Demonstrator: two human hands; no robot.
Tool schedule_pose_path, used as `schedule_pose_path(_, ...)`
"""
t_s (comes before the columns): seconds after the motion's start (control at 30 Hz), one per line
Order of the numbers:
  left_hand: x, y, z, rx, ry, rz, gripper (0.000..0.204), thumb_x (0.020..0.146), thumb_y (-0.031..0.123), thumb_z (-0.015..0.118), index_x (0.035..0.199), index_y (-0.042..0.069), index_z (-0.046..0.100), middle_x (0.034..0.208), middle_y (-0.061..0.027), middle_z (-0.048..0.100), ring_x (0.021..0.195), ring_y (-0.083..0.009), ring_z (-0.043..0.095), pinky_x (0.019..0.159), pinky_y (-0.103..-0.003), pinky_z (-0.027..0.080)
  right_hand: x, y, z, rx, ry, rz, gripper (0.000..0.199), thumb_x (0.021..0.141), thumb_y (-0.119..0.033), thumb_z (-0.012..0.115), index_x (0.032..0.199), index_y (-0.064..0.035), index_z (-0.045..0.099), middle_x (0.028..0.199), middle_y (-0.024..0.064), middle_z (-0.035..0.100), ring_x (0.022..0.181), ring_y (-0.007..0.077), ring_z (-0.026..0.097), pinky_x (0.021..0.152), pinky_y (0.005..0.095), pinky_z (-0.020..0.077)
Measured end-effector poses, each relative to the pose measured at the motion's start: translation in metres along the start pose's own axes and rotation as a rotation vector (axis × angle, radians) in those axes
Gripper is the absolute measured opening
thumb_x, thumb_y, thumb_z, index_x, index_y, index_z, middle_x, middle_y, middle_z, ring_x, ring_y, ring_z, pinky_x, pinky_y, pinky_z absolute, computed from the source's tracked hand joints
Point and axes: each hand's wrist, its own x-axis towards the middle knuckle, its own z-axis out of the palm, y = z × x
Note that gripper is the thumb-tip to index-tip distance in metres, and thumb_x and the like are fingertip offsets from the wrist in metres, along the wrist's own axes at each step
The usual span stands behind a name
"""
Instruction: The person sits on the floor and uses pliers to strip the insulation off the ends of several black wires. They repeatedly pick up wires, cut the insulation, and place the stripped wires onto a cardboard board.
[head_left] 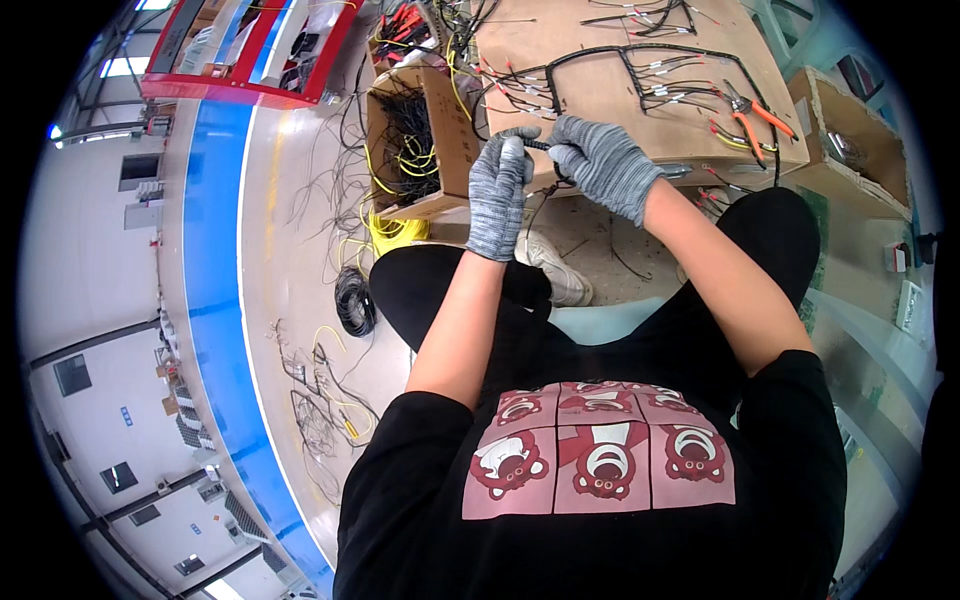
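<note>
Both of my hands wear grey knitted gloves and meet at the near edge of the wooden table (590,95). A short stretch of black cable (537,145) runs between them. My left hand (498,190) is closed on one side of it, fingertips pinched together. On the other side my right hand (605,165) grips it, and a loose black end hangs below. Beyond my hands a black wire harness (590,52) lies on the tabletop, its thin branches tipped red and tagged white. Pliers with orange handles (745,120) rest to the right, jaws pointing away.
A cardboard box (455,140) full of black and yellow wires stands left of the table. Another open box (870,165) is at the right. On the floor lie a black cable coil (354,302) and tangled wires (320,400). A red rack (240,90) stands far left.
</note>
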Motion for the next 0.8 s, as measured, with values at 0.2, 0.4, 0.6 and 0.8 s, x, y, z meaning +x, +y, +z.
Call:
schedule_pose_path(0.2, -0.013, 0.008, -0.022, 0.856, -0.036, 0.273, 0.018, 0.090, 0.023, 0.051, 0.099, 0.010, 0.060, 0.076, -0.0142, 0.062, 0.070, -0.0283, 0.062, 0.060, -0.038, 0.046, -0.005, 0.003, -0.002, 0.028, -0.030, 0.027, 0.010, 0.084, -0.010, 0.054, 0.088, -0.0009, 0.057, 0.071, 0.0142, 0.060, 0.063, 0.0265, 0.058, 0.062, 0.0339, 0.0478)
schedule_pose_path(0.4, -0.016, 0.055, -0.027, 1.665, -0.353, 0.432, 0.017, 0.088, 0.029, 0.049, 0.090, 0.013, 0.057, 0.073, -0.0082, 0.061, 0.066, -0.0275, 0.061, 0.056, -0.038, 0.047, -0.012, -0.013, -0.005, -0.432, -0.195, 0.062, 0.024, 0.088, -0.021, 0.048, 0.098, -0.0031, 0.059, 0.087, 0.0162, 0.064, 0.080, 0.0333, 0.061, 0.073, 0.0400, 0.0482)
schedule_pose_path(0.6, 0.014, 0.076, -0.039, 1.548, -0.543, 0.526, 0.020, 0.085, 0.029, 0.054, 0.092, 0.012, 0.061, 0.083, -0.0069, 0.064, 0.076, -0.0253, 0.062, 0.064, -0.037, 0.048, -0.010, -0.012, -0.013, -0.482, -0.281, -0.079, 0.017, 0.084, -0.012, 0.046, 0.096, -0.0030, 0.054, 0.086, 0.0182, 0.061, 0.082, 0.0354, 0.059, 0.072, 0.0424, 0.0477)
schedule_pose_path(0.8, 0.023, 0.061, -0.043, 1.464, -0.610, 0.407, 0.026, 0.087, 0.033, 0.051, 0.096, 0.011, 0.060, 0.083, -0.0095, 0.064, 0.079, -0.0267, 0.062, 0.067, -0.039, 0.048, -0.004, -0.017, -0.018, -0.531, -0.461, -0.012, 0.015, 0.082, -0.010, 0.049, 0.094, -0.0030, 0.056, 0.082, 0.0183, 0.062, 0.081, 0.0350, 0.060, 0.071, 0.0408, 0.0474)
